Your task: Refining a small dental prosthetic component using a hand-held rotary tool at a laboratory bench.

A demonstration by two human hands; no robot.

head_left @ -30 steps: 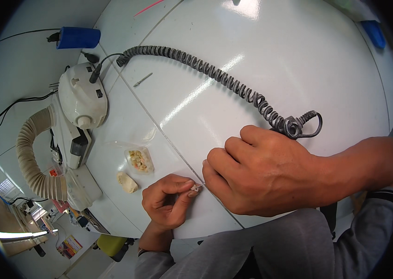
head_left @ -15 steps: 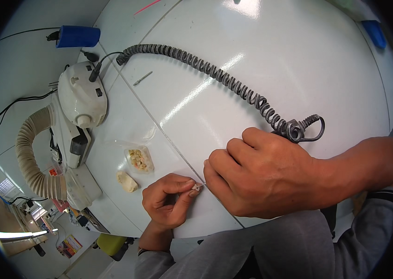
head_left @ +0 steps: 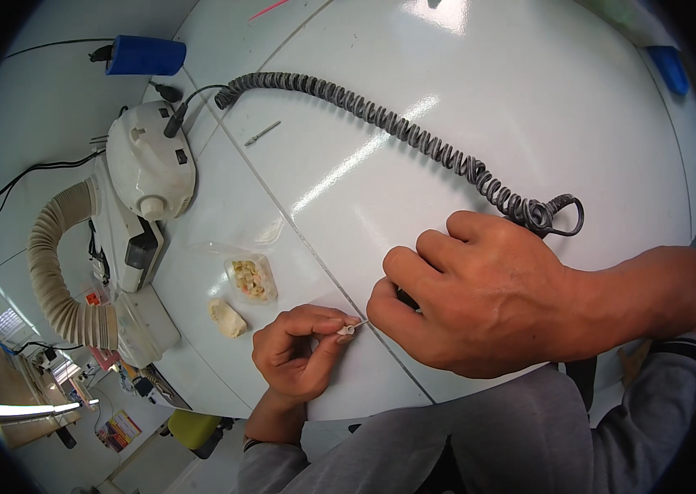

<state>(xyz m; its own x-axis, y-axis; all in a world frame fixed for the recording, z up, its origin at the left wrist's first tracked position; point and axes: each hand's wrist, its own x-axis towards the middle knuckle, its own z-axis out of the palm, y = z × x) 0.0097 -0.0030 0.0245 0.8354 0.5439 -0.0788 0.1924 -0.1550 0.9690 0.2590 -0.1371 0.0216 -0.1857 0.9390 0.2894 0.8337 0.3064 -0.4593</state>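
Observation:
Between the thumb and fingertips of my left hand [head_left: 297, 352] is a small white piece with a hollow, like a dental crown [head_left: 347, 330]. My right hand [head_left: 480, 296], seen from its back, is closed around a dark rotary handpiece [head_left: 407, 301], most of which the fingers hide. From it a thin bur [head_left: 362, 323] reaches toward the white piece; whether the two touch I cannot tell. A coiled dark cord [head_left: 397, 128] runs from behind my right hand across the white table [head_left: 315, 181]. Both hands are just above the table's near side.
Left of my hands lie a cream-coloured dental cast [head_left: 227, 319] and a clear bag of small yellowish pieces [head_left: 252, 280]. A white control unit [head_left: 150, 160] and a ribbed suction hose [head_left: 50, 263] stand farther left. A loose metal bur [head_left: 263, 133] and a blue container [head_left: 147, 56] are beyond.
My right hand has rolled and drawn back slightly, showing some of the dark handpiece between its fingers. The white piece is turned a little in my left fingertips. The whole view has shifted slightly.

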